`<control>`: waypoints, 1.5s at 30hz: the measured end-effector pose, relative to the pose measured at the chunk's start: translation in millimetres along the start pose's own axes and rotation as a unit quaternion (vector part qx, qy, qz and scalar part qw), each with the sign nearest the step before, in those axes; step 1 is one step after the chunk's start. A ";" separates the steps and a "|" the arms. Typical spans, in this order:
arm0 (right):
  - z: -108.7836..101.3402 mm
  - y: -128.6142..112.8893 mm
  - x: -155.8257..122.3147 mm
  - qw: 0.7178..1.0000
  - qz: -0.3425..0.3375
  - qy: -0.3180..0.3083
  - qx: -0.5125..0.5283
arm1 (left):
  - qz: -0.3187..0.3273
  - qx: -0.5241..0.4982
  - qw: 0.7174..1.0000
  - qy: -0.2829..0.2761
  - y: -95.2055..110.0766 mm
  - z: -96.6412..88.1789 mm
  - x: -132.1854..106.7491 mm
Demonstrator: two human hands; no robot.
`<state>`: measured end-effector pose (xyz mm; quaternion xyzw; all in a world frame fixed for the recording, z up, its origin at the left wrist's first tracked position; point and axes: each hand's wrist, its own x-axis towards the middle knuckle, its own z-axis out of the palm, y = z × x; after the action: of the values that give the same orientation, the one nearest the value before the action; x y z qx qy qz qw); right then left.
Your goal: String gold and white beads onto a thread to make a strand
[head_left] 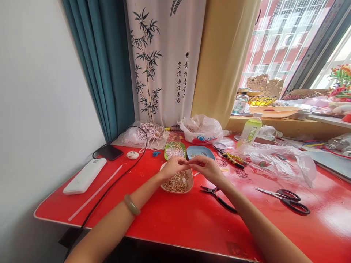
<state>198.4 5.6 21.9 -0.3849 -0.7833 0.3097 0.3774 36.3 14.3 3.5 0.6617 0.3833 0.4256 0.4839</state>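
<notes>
My left hand (175, 166) and my right hand (204, 166) meet fingertip to fingertip above the bowl of gold beads (177, 190). Both are closed in a pinch, and whatever lies between the fingers is too small or hidden to make out. A short bit of a white bead string (196, 174) shows just under my right hand; I cannot tell if it is held. Behind my hands sit a green tray (166, 153) with pale pink and gold beads and a blue tray (210, 154) with a few beads. A bangle circles my left wrist.
Black-handled pliers (219, 199) lie below my right forearm, with scissors (290, 201) farther right. Yellow-black pliers (233, 160) rest near a plastic bag (276, 159) and a drink bottle (251, 129). A black cable (115, 177) crosses the left side, past a white power bank (85, 177) and a phone (110, 152).
</notes>
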 end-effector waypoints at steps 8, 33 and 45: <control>2.6 -2.0 0.9 0.996 0.049 0.007 0.070 | -0.005 0.016 1.000 -0.020 -4.1 0.0 1.0; -1.6 -11.1 -0.1 0.974 0.102 0.063 0.190 | -0.048 0.085 0.994 -0.054 -24.1 -12.9 6.7; 10.7 -10.6 -3.0 0.981 0.123 -0.001 0.149 | -0.112 -0.293 0.950 0.007 -4.2 -14.2 5.4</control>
<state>186.9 -4.3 23.5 -0.4176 -0.6754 0.4672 0.3888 24.5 24.7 2.9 0.4410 0.3166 0.4668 0.6981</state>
